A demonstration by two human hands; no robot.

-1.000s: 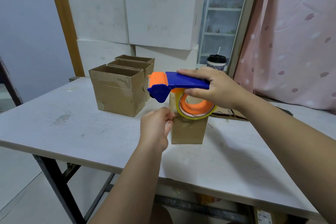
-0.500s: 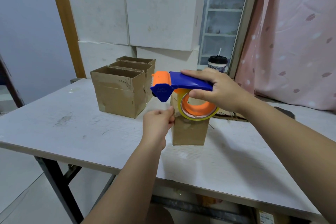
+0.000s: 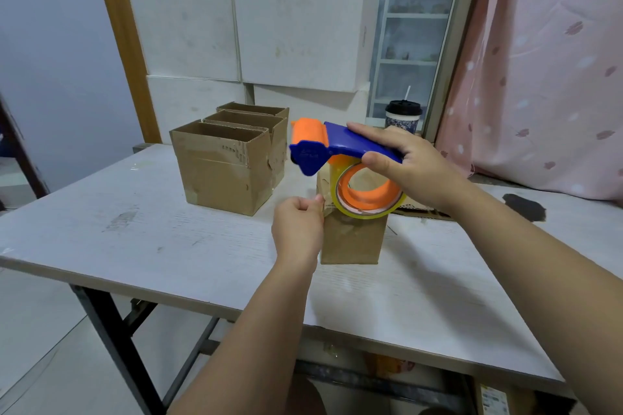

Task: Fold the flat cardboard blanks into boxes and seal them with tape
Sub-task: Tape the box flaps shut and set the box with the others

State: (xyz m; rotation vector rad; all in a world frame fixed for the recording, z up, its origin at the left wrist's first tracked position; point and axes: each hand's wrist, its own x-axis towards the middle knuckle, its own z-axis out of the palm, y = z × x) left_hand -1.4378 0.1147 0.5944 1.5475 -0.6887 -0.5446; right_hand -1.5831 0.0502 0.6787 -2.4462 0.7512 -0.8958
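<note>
A small brown cardboard box [image 3: 352,241] stands on the white table [image 3: 141,239] in front of me. My right hand [image 3: 409,167] grips the blue handle of a blue and orange tape dispenser [image 3: 332,152], held just above the box; its roll of clear tape [image 3: 369,195] on an orange core hides the box's top. My left hand [image 3: 296,229] is at the box's upper left corner, thumb and fingers pinching the loose end of the tape there.
Three open cardboard boxes [image 3: 222,168] stand in a row at the back left of the table. Large white boxes [image 3: 256,34] are stacked behind them. A lidded cup [image 3: 403,116] stands by the window. Flat cardboard [image 3: 414,207] lies behind the small box. A pink curtain [image 3: 546,61] hangs right.
The view has drifted slightly. Both hands and the dispenser keep nearly the same place over the small box; my left hand stays pinched at its corner.
</note>
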